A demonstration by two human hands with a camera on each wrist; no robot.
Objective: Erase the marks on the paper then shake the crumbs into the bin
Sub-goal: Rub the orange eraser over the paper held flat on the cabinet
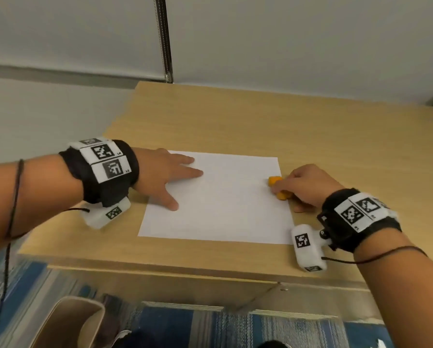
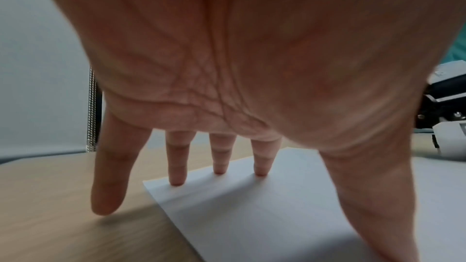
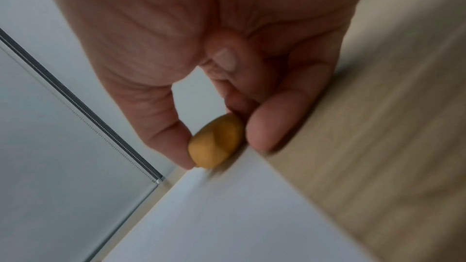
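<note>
Paper (image 1: 218, 197): flat at bench (image 1: 336, 136) centre. Left hand (image 1: 165, 177): fingers spread, pinning the 9 o'clock edge. Right hand (image 1: 308, 187): pinching orange eraser (image 1: 275, 182) at 3 o'clock edge. Advice: short strokes, steady pressure. Bin (image 1: 69, 322): 7 o'clock, floor.

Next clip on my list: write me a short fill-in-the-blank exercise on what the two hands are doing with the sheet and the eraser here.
1. The left hand presses flat on the white sheet of paper with its fingers ____.
2. The right hand pinches a rounded eraser whose colour is ____.
3. The eraser touches the paper near the paper's ____ edge, seen from the head view.
4. The paper lies on a light ____ table.

Missing words: spread; orange; right; wooden
</note>
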